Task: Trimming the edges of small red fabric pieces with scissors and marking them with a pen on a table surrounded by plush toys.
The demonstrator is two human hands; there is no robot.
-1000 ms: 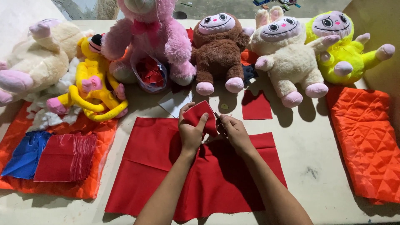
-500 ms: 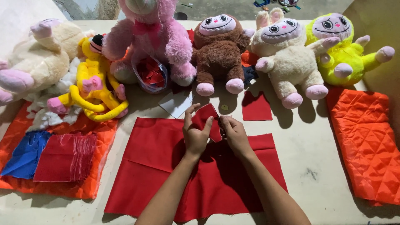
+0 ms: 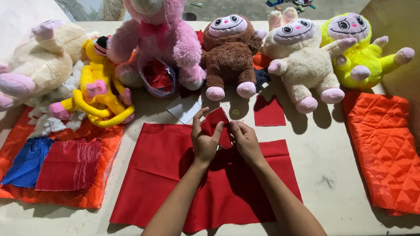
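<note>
Head view, going from the left: a cream plush toy (image 3: 37, 61) and a yellow long-armed plush toy (image 3: 98, 89) lie above an orange quilted pad (image 3: 94, 194) that carries a folded blue cloth (image 3: 24, 161) and a frayed red cloth square (image 3: 70, 165). Next comes a pink plush toy (image 3: 157, 37) with a clear bag of red scraps (image 3: 157, 78) at its feet, and a white card (image 3: 186, 109) lying flat on the table (image 3: 332, 175).

At centre, a large red fabric sheet (image 3: 166, 175) lies spread out flat. Above its upper edge the left hand (image 3: 204, 142) and the right hand (image 3: 246, 142) pinch a small red fabric piece (image 3: 218, 122) between thumbs and fingertips, fingers closed narrowly on it, holding it slightly raised. The piece looks folded or creased, so the shaping seems under way rather than finished; the big sheet looks uncut, though the forearms cover part of it.

Further right sit a brown plush toy (image 3: 229, 52), a small red square (image 3: 269, 112), a cream rabbit-eared plush toy (image 3: 302, 61), a yellow-green plush toy (image 3: 361, 48) and an orange quilted fabric (image 3: 385, 148). The hands hide the lower edge of the piece, and whether either holds a tool I cannot tell.
</note>
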